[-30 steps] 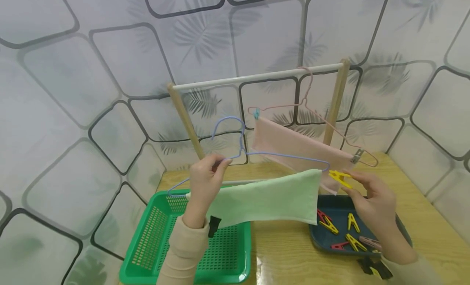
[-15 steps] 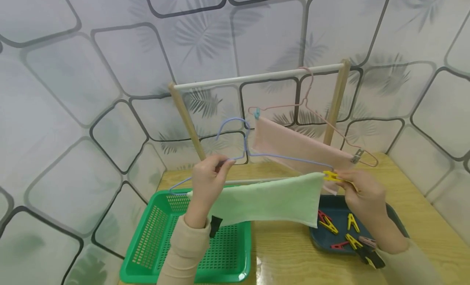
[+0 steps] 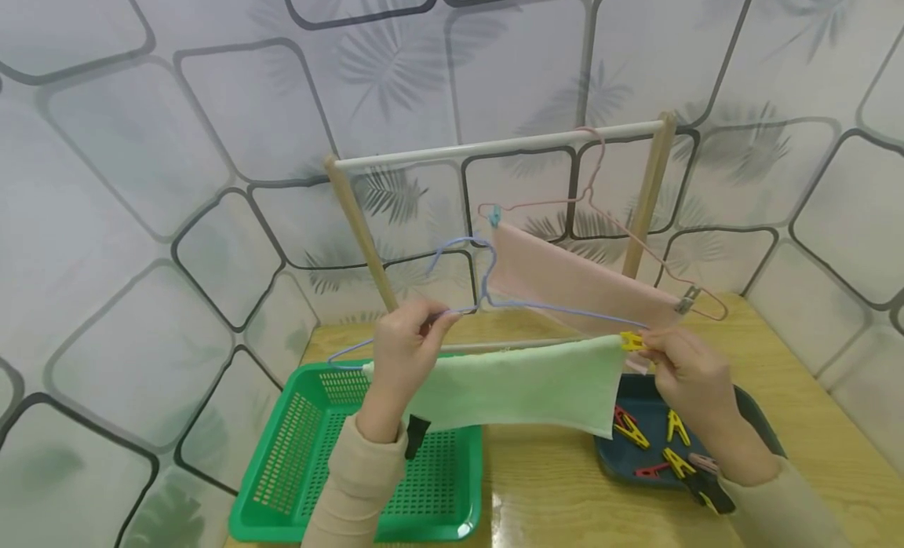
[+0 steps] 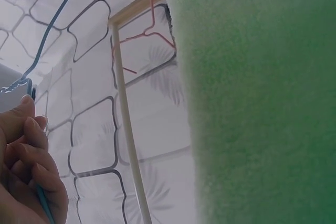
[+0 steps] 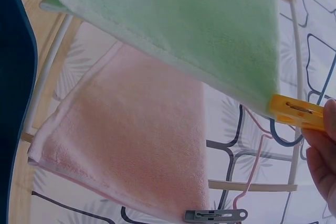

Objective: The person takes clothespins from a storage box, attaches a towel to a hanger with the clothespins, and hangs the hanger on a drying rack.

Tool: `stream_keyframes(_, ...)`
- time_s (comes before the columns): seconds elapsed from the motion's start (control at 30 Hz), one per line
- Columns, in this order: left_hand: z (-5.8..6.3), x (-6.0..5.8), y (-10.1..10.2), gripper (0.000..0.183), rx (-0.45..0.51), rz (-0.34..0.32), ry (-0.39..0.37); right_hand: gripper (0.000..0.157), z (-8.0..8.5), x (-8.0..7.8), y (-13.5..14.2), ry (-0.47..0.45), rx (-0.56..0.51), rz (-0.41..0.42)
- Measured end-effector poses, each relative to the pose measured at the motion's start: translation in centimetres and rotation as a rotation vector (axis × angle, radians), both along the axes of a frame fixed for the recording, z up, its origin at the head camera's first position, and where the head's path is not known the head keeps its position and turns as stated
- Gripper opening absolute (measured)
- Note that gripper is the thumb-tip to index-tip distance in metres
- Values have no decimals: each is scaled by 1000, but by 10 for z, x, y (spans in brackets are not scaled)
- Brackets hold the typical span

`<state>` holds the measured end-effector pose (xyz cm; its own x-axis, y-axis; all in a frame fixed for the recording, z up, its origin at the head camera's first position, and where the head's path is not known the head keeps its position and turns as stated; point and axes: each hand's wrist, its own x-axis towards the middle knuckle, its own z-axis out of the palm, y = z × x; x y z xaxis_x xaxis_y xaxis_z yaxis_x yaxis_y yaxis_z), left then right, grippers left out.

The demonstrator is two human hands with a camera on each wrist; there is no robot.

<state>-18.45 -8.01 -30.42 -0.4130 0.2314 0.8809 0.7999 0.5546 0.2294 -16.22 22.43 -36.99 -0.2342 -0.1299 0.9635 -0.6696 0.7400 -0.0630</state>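
Note:
My left hand (image 3: 411, 345) grips the blue wire hanger (image 3: 558, 306) by its upper arm, left of the hook. A light green towel (image 3: 523, 385) hangs along the hanger's lower side. At the towel's top right corner my right hand (image 3: 688, 367) pinches a yellow clothespin (image 3: 631, 341). In the right wrist view the jaws of this clothespin (image 5: 295, 109) meet the towel's corner, beside the curved end of the hanger. My left hand covers part of the towel's left end in the head view.
Behind, a pink towel (image 3: 565, 277) hangs from a pink hanger (image 3: 540, 203) on the rack's white rod (image 3: 452, 150). A green basket (image 3: 243, 509) stands at left. To the right, a dark blue tray (image 3: 614, 465) holds several clothespins (image 3: 676, 428).
My right hand has brought the yellow clothespin leftward onto the towel's top right corner. My left hand and the blue hanger have shifted slightly right, with the hook tilting lower.

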Motion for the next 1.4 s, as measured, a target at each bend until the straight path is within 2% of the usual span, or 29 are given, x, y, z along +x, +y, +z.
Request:
stream_keyframes(0.27,5,9,3,14,-21,-43,68,28,-1,1,-2,5,49,-34)
stream_keyframes(0.37,4,11,3,12,-16,-49,62,27,-1,2,-3,8,68,-54)
stream_keyframes(0.4,-8,2,0,10,-10,-54,69,27,-1,2,-3,14,76,-63)
stream_keyframes(0.47,-41,-22,-7,9,10,-52,68,26,-1,2,-4,27,88,-72)
stream_keyframes(0.5,-54,-31,-10,11,17,-55,73,26,-1,2,-4,34,93,-76)
stream_keyframes(0.53,-55,-32,-10,11,27,-68,87,26,-1,2,-5,39,102,-80)
stream_keyframes(0.57,-65,-39,-12,12,36,-81,96,26,-1,2,-6,45,109,-84)
stream_keyframes(0.6,-69,-43,-13,10,35,-90,110,26,0,2,-6,50,115,-86)
stream_keyframes(0.63,-68,-42,-13,10,40,-103,105,26,0,3,-7,51,122,-93)
stream_keyframes(0.73,-51,-30,-8,9,60,-144,104,26,0,4,-8,54,136,-108)
stream_keyframes(0.77,-54,-32,-9,10,62,-154,95,26,0,4,-8,56,136,-112)
stream_keyframes(0.8,-48,-27,-7,9,61,-161,96,27,0,4,-8,56,137,-115)
stream_keyframes(0.83,-49,-28,-7,11,73,-167,109,27,-1,4,-8,55,138,-119)
stream_keyframes(0.9,-39,-21,-4,10,72,-181,100,27,-2,4,-7,50,139,-121)
stream_keyframes(0.93,-30,-14,-1,7,64,-193,114,27,-2,4,-7,49,138,-120)
stream_keyframes(0.97,-33,-17,-2,8,64,-192,117,27,-3,4,-7,47,138,-119)
stream_keyframes(1.07,-58,-35,-7,10,58,-176,108,28,-5,4,-6,32,144,-120)
stream_keyframes(1.13,-78,-49,-11,13,55,-157,105,28,-6,4,-6,23,147,-117)
stream_keyframes(1.17,-91,-58,-15,17,61,-149,96,28,-7,4,-6,17,148,-115)
stream_keyframes(1.27,-89,-57,-14,16,67,-153,77,27,-8,3,-5,0,152,-111)
stream_keyframes(1.4,-61,-35,-6,10,92,-172,67,28,-10,3,-3,-25,157,-108)
